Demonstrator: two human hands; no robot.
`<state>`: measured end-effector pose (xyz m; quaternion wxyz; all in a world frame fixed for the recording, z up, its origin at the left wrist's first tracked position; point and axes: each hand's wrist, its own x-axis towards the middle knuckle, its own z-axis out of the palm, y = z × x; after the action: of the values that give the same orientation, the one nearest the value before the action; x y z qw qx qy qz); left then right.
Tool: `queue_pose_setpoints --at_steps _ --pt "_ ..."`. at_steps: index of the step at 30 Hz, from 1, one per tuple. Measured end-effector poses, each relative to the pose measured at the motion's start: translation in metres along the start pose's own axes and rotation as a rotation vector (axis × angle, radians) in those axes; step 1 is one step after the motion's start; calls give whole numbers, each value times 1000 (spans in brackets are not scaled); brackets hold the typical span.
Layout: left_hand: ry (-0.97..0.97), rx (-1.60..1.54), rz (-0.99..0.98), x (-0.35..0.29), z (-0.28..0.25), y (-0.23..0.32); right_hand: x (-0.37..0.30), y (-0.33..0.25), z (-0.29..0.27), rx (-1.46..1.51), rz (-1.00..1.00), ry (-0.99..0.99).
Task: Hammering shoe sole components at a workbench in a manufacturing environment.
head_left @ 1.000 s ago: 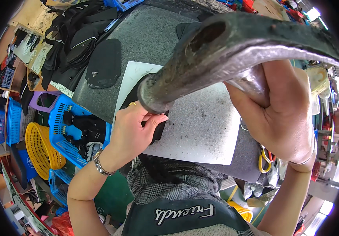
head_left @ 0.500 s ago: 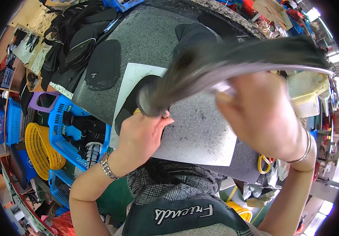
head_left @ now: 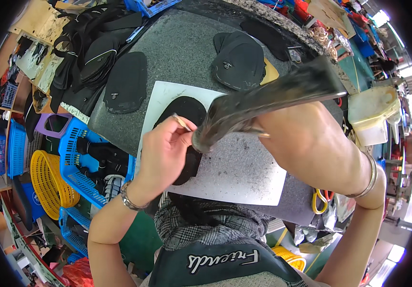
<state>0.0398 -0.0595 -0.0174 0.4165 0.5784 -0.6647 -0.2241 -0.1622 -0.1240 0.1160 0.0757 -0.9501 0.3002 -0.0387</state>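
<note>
Hammering a sole on the desk: one hammer, one sole, one white sheet.
Right hand clenched round the raised hammer; left hand pinches the black sole flat at frame centre. Likely next: a true blow clear of the fingers. Upper frame: about three more soles, loose.

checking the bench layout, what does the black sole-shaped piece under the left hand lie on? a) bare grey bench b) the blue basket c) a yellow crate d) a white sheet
d: the black sole-shaped piece lies flat on the white sheet, which rests on the grey bench, with the left hand pressing on it; the blue basket sits off to the side, below the bench edge.
</note>
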Motion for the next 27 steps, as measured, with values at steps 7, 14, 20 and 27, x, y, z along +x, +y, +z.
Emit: queue_pose_setpoints --at_steps 7,14,20,27 --pt "-22 166 231 -3 -1 8 -3 2 -5 -105 -85 11" --pt "-60 -383 -236 2 -1 -9 14 -21 -34 110 99 227" --pt "-103 179 167 3 5 10 4 7 0 7 37 -13" --pt "-58 -176 -160 7 3 -3 17 -10 -29 36 155 151"
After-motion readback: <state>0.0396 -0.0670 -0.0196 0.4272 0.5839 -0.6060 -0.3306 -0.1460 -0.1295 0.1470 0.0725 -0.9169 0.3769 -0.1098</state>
